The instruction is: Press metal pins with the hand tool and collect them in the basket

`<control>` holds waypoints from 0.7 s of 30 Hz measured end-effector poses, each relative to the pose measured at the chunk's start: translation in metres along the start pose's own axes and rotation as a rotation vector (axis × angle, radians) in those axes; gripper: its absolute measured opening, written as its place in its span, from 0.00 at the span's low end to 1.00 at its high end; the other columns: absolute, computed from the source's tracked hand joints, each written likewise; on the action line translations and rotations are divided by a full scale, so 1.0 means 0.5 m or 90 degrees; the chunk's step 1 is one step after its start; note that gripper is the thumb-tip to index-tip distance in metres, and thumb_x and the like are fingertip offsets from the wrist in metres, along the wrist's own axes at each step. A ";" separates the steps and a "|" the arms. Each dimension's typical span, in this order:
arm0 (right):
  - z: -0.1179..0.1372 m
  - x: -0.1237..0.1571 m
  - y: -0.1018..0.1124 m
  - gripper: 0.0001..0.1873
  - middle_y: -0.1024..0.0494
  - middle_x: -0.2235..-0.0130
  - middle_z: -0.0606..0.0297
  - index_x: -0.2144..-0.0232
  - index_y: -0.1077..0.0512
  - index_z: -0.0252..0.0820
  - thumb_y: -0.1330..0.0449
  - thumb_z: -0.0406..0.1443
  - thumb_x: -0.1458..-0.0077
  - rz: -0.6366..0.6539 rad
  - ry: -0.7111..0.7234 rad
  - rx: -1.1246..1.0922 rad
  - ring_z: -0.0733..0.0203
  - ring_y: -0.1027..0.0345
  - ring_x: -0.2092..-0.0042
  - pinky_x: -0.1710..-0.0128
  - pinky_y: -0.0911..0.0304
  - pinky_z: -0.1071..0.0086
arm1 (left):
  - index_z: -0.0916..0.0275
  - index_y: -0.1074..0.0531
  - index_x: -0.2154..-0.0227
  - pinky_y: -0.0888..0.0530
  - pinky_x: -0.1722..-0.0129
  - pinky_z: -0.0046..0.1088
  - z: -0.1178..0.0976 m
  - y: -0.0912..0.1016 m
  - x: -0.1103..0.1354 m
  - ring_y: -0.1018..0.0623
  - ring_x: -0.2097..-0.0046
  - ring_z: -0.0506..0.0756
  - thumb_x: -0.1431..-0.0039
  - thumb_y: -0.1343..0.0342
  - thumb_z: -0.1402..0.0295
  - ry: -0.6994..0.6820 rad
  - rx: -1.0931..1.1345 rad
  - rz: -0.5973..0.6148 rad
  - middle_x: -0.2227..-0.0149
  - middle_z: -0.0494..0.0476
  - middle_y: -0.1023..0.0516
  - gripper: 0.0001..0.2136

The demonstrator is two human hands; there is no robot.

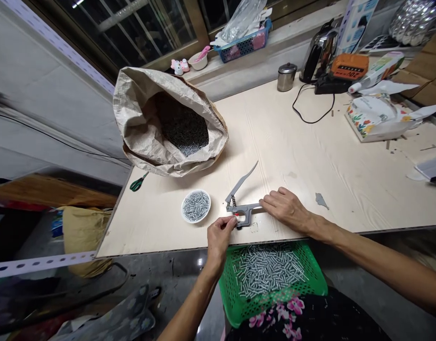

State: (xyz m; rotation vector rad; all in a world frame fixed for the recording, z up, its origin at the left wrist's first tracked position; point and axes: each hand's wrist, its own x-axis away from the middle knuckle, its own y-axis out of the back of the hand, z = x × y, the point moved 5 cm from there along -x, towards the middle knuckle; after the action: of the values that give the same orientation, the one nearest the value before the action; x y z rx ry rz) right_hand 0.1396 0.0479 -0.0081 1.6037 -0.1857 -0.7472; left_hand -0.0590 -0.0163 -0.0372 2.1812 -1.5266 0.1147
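Note:
A grey hand press tool (243,204) lies on the pale wooden table (310,156), its lever raised up and back. My right hand (285,207) rests on the tool's base handle, fingers curled over it. My left hand (221,232) is pinched at the tool's jaw, fingers closed on something small I cannot make out. A small white dish of little metal springs (195,205) sits just left of the tool. A green basket (271,279) full of the same springs rests on my lap below the table edge.
An open paper sack of springs (168,128) stands at the back left, green scissors (139,182) beside it. A kettle (319,49), metal canister (286,76), orange device (349,65), tissue box (376,118) and a blue basket (244,42) line the back and right.

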 end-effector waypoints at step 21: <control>-0.006 0.011 -0.047 0.12 0.29 0.70 0.65 0.71 0.33 0.41 0.52 0.27 0.38 0.083 -0.028 -0.061 0.62 0.43 0.68 0.65 0.54 0.64 | 0.66 0.27 0.85 0.40 0.78 0.23 0.013 -0.014 -0.039 0.34 0.80 0.48 0.55 0.44 0.56 0.026 -0.321 0.158 0.86 0.50 0.32 0.16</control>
State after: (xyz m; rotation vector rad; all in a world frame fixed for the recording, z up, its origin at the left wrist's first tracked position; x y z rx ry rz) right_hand 0.1384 0.0521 -0.0320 1.4704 -0.2790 -0.6805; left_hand -0.0611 -0.0002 -0.0515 1.5864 -1.5907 -0.1339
